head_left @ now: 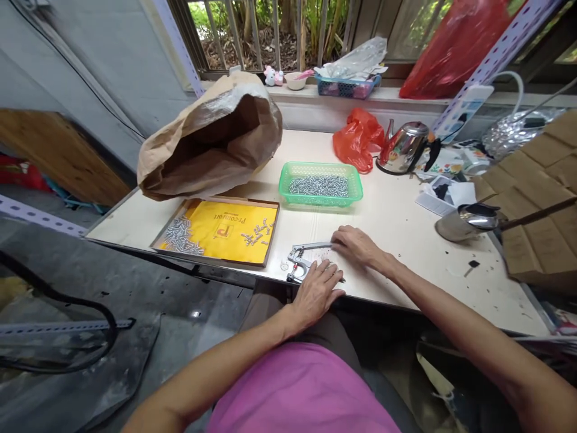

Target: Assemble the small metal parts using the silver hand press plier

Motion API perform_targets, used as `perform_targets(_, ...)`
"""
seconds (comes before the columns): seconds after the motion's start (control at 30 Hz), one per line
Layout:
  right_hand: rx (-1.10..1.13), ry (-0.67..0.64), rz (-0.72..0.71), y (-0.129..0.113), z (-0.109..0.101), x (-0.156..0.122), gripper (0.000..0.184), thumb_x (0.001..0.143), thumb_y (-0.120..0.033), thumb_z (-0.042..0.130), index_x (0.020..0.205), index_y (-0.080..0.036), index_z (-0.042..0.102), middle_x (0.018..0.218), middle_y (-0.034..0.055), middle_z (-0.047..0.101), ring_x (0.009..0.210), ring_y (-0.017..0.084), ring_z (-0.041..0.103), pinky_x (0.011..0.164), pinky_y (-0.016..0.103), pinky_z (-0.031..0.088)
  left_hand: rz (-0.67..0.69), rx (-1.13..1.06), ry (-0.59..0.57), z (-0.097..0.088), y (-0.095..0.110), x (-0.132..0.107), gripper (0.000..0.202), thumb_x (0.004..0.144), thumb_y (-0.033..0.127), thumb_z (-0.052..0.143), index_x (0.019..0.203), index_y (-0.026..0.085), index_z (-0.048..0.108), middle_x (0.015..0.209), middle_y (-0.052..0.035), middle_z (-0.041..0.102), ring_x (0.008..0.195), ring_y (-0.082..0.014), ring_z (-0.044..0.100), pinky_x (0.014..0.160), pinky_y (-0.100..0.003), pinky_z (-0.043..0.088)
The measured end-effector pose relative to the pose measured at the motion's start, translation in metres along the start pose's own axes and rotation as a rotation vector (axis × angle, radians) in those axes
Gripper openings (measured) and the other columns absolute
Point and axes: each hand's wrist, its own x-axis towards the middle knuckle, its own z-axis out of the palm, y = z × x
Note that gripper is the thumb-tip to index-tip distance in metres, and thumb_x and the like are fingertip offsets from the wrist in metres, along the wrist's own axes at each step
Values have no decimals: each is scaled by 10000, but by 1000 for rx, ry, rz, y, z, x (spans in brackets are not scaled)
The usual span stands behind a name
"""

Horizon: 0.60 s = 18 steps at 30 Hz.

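Note:
A pair of silver snap-fastener pliers [295,255], with a small red part at its jaw, lies at the table's front edge. My left hand [315,291] rests over its lower part, fingers stretched out and close together. At the far end of the upper handle, my right hand [354,243] has its fingers curled on the handle; the fingertips are partly hidden. Left of the pliers is a shallow brown tray [269,243] lined with a yellow printed sheet [211,225]. Small metal pieces [180,236] are heaped at its left, and several lie scattered at its right.
Behind the pliers stands a green plastic basket [321,200] of small silver metal pieces. A large brown paper sack [211,141] lies open-mouthed behind the tray. A red bag [358,141], a kettle [406,147], a metal pot [466,222] and cardboard [532,180] occupy the right side.

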Motion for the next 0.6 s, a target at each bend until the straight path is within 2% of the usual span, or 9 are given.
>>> perform_targets(0.1,-76,30,92,-2,-4,14,238,863,-386,596,979,-189,661,974,85,637,960,233,514,787,339,358,11,-41,5,-1,0,0,395,923,376,504,1267,182,519,1319,-124,558,1354,-276,389,1134,-519,271)
perform_targets(0.17,-70,33,71,-15,-10,21,294,851,-367,616,1080,-186,649,1033,105,622,983,243,500,784,338,365,27,-62,10,-1,-1,0,408,919,388,510,1264,171,519,1318,-126,557,1354,-284,384,1136,-524,261)
perform_targets(0.27,-6,-30,-208,-56,-16,25,236,883,-290,569,1085,-226,673,1090,99,601,1003,232,480,800,330,367,26,-88,8,4,-2,-2,431,910,390,528,1270,153,519,1317,-139,555,1325,-287,416,1120,-493,294)
perform_targets(0.33,20,-98,-406,-87,-15,23,164,881,-278,569,961,-244,707,1070,84,604,1017,237,466,804,339,366,0,-97,-6,9,-1,-5,457,890,394,559,1263,132,536,1283,-152,580,1256,-296,486,1070,-457,366)
perform_targets(0.4,-8,-126,-508,-110,-7,20,140,872,-272,574,833,-230,701,989,85,610,996,247,468,791,359,368,2,-85,-17,16,1,-7,482,885,411,557,1263,111,550,1262,-159,599,1200,-307,529,1008,-434,423)
perform_targets(0.47,-59,-88,-563,-120,7,19,137,869,-240,560,792,-217,671,912,81,610,932,244,490,774,380,374,61,-43,-27,22,1,-8,497,899,443,518,1258,102,566,1261,-160,604,1198,-308,531,973,-413,445)
perform_targets(0.6,-58,32,-643,-123,31,30,136,840,-165,551,736,-225,615,834,56,628,849,228,542,740,381,402,123,72,-73,21,-3,-8,467,861,547,531,1060,152,680,1087,-130,685,1115,-286,583,897,-351,479)
